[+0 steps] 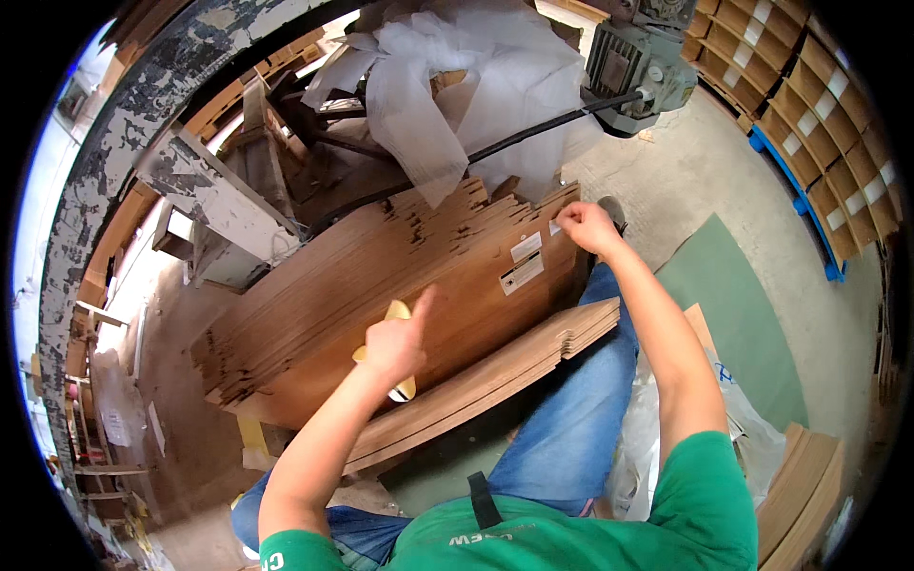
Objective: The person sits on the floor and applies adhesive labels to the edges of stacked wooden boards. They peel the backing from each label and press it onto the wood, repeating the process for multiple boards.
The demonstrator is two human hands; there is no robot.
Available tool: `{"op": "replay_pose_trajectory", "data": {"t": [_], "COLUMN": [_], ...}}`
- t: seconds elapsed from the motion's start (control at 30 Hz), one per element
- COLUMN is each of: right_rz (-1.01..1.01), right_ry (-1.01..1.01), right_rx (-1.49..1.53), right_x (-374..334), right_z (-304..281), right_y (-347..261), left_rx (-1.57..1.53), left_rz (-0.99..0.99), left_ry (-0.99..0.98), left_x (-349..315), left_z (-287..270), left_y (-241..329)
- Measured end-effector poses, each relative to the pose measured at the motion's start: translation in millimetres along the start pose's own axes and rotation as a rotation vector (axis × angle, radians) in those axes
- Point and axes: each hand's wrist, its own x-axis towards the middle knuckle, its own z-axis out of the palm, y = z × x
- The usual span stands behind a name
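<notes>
A stack of flat brown cardboard sheets point(457, 319) leans upright in front of me, its notched edges fanned at the top. Its front sheet bears white labels point(522, 271). My left hand point(395, 347) is closed around a pale yellow, roll-like thing point(401, 388), mostly hidden by the palm, with the index finger stretched out against the cardboard. At the front sheet's upper right corner, my right hand point(587, 228) is pinched at a small white label point(554, 227). Whether that label is stuck down or held in the fingertips I cannot tell.
Several folded cardboard pieces point(495, 376) rest across my legs. Behind the stack stands a machine with a grey motor point(633, 71), a black cable and crumpled translucent plastic film point(495, 67). Cartons on a blue pallet point(800, 195) stand far right. A green sheet point(738, 305) covers part of the floor.
</notes>
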Motion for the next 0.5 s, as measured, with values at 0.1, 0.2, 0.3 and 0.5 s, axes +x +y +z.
{"op": "replay_pose_trajectory", "data": {"t": [0.1, 0.2, 0.3, 0.5], "right_rz": [0.074, 0.072, 0.112, 0.188], "right_ry": [0.130, 0.164, 0.147, -0.183], "right_rx": [0.189, 0.168, 0.216, 0.538], "right_x": [-1, -6, -11, -41], "right_z": [11, 24, 24, -11], "right_y": [-11, -24, -29, -36], "left_rx": [-0.435, -0.874, -1.139, -1.777], "left_rz": [-0.072, 0.003, -0.230, -0.022], "left_ry": [0.111, 0.379, 0.374, 0.549], "left_x": [-22, -37, -57, -71], "left_z": [-21, -37, -82, -115], "left_y": [-23, -38, -34, -47]}}
